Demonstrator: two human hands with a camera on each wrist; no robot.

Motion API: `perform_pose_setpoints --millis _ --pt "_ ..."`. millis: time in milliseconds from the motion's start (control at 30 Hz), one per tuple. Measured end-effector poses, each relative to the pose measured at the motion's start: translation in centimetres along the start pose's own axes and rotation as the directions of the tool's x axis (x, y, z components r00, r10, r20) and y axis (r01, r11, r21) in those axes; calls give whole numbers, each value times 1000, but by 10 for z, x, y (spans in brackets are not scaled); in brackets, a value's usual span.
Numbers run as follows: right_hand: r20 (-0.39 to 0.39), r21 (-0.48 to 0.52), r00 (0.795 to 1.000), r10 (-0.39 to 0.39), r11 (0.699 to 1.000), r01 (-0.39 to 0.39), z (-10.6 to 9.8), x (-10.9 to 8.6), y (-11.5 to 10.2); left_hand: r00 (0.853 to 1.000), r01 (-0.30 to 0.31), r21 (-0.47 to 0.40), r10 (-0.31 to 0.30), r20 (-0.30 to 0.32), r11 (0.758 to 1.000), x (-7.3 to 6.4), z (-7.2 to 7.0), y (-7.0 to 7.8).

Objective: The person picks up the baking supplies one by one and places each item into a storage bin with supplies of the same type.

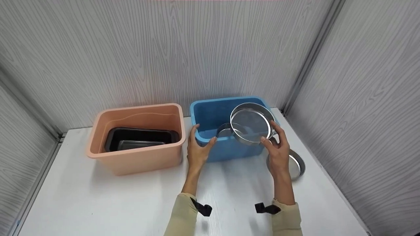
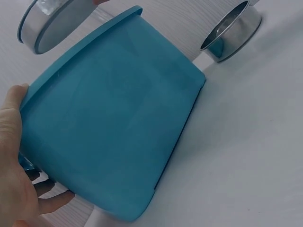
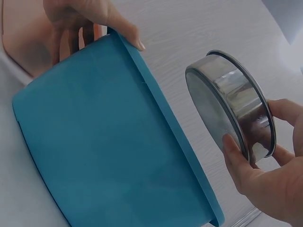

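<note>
A round metal sieve [image 1: 251, 123] with a fine see-through bottom is tilted above the front right of the blue bin [image 1: 233, 149]. My right hand [image 1: 279, 154] pinches its rim and side between thumb and fingers, also plain in the right wrist view, where the sieve [image 3: 236, 106] is apart from the bin wall. With thumb on the rim and fingers along the side wall, my left hand [image 1: 198, 154] grips the bin's left front corner. Inside the bin lies another round metal piece [image 1: 224, 130], partly hidden by the held sieve.
A peach bin [image 1: 141, 160] stands to the left, with black rectangular baking pans [image 1: 141, 137] inside. On the white table [image 1: 137, 203], right of the blue bin, sits a round metal pan or sieve [image 1: 297, 165], partly behind my right hand. Panelled walls enclose the back and sides.
</note>
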State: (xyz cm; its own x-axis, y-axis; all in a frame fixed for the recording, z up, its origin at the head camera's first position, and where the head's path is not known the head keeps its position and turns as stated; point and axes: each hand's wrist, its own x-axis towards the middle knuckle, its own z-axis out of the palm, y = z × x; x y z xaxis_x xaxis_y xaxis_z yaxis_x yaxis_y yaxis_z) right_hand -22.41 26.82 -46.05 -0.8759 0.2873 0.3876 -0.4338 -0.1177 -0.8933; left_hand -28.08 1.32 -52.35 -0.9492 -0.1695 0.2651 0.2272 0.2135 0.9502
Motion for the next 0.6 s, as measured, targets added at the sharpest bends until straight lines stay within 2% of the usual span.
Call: perform_pose_setpoints --millis 200,600 --pt "21 -6 999 32 999 -32 5 14 7 1000 1 -6 -1 12 1000 3 3 -3" --pt "8 -141 995 101 985 -99 8 41 25 1000 -13 -16 14 21 1000 6 9 -7"
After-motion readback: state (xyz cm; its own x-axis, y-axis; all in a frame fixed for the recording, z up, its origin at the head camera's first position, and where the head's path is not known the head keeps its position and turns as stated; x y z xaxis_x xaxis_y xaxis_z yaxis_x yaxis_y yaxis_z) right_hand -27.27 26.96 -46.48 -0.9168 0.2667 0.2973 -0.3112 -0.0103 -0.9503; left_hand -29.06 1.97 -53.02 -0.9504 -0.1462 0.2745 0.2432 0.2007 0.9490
